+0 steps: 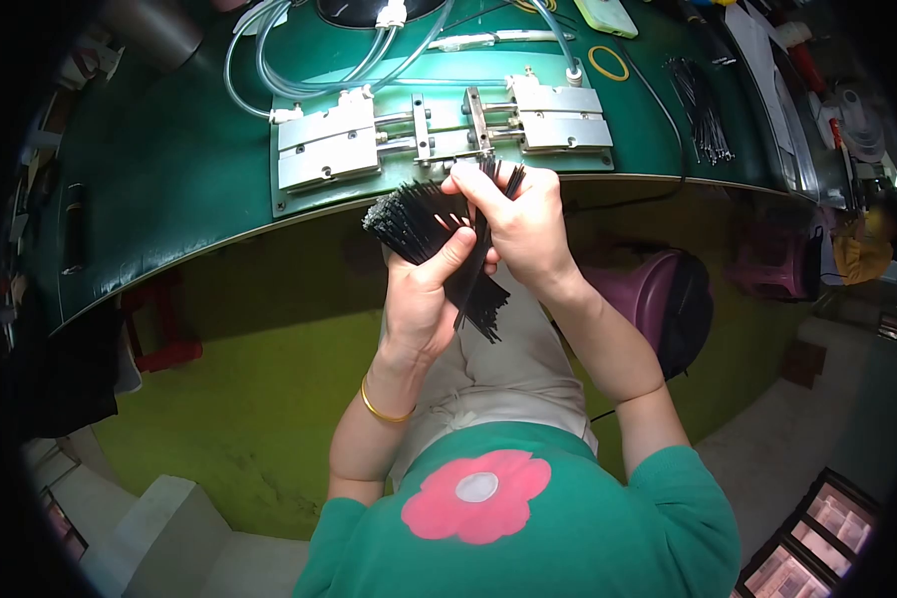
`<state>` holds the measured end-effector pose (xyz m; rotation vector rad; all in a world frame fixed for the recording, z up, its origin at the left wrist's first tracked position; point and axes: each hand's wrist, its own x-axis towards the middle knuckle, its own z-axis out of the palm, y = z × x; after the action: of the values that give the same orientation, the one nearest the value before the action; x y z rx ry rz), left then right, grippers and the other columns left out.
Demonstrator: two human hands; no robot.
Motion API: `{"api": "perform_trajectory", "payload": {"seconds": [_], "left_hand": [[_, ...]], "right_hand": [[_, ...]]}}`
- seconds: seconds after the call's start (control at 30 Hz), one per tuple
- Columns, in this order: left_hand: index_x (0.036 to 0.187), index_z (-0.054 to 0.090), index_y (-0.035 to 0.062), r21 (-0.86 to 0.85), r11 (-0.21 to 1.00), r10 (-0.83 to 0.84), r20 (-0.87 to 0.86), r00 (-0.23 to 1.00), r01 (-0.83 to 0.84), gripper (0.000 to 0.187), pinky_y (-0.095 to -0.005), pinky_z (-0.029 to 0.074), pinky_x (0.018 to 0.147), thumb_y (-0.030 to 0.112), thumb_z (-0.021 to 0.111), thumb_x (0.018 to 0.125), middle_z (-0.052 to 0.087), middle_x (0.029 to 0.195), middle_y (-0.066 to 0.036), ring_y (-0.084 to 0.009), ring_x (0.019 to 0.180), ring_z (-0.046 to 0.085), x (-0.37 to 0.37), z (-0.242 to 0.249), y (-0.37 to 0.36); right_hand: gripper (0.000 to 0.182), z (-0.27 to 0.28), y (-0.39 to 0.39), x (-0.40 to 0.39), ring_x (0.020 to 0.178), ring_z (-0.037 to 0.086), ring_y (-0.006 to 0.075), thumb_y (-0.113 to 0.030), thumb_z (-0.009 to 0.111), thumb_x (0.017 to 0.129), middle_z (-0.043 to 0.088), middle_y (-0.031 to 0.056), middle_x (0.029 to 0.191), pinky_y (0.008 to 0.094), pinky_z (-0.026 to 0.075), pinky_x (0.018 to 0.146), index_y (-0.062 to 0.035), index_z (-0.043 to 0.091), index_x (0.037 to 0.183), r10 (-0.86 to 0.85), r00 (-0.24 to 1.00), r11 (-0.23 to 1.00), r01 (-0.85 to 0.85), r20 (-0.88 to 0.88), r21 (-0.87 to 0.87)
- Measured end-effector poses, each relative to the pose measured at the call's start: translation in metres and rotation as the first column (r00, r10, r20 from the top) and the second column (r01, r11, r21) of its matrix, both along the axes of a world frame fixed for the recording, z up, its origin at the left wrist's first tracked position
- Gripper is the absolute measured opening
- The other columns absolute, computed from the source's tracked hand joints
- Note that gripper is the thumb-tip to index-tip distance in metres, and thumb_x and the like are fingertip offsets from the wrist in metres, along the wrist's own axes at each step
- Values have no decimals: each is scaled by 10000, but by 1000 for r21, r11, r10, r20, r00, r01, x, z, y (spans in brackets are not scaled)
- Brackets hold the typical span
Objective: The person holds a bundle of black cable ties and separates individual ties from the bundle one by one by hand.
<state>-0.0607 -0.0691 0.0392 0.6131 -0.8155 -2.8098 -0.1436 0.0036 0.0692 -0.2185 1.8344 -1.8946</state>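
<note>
"Logging the hands first, quick. Left hand?"

"Left hand (pixel 419 304): closed round a thick bundle of black strands (pixel 409 221), thumb across the top."

"Right?"

"Right hand (pixel 530 227): fingers bunched, gripping a few separate strands (pixel 516 179) next to the bundle. Can't tell how many; fingers cover them."

"Where's the bundle?"

"In the air, over the lap, just in front of the near edge of the counter (pixel 169 149)."

"Axis?"

"Slanted. Pale, shiny tips point to upper left of the view, dark ends to lower right. The few strands by the right hand run steeper, tops leaning right, away from the person."

"Counts, go."

"Two hands. One bundle held, strands too many to count. One second bundle of black strands (pixel 700 112), on the counter at right, roughly lengthwise away from the person. One base plate (pixel 324 191) with two metal blocks, left block (pixel 327 149) and right block (pixel 565 120), rods facing each other."

"More?"

"One yellow ring (pixel 608 64), flat on the counter, between the right block and the second bundle. One bracelet (pixel 381 411), left wrist. One purple stool (pixel 628 294) below the counter."
</note>
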Motion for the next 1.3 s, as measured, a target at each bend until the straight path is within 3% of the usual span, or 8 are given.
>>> {"api": "perform_trajectory", "payload": {"seconds": [0.97, 1.3], "left_hand": [[917, 547, -1, 22, 1000, -3, 10, 1000, 3, 121, -255, 490, 560, 27, 572, 802, 574, 775, -62, -158, 616, 574, 0, -2, 0], [900, 548, -4, 24, 1000, -7, 10, 1000, 7, 115, -256, 486, 563, 21, 581, 793, 573, 750, -64, -156, 616, 570, 3, -2, -2]], "right_hand": [[224, -2, -1, 2, 338, 427, 44, -157, 554, 826, 532, 17, 519, 186, 314, 276, 15, 591, 688, -5, 1000, 1000, 5, -1, -15], [213, 3, -1, 7, 334, 428, 48, -159, 552, 828, 528, 15, 524, 191, 318, 271, 20, 612, 731, -2, 999, 1000, 2, -37, -6]]}}
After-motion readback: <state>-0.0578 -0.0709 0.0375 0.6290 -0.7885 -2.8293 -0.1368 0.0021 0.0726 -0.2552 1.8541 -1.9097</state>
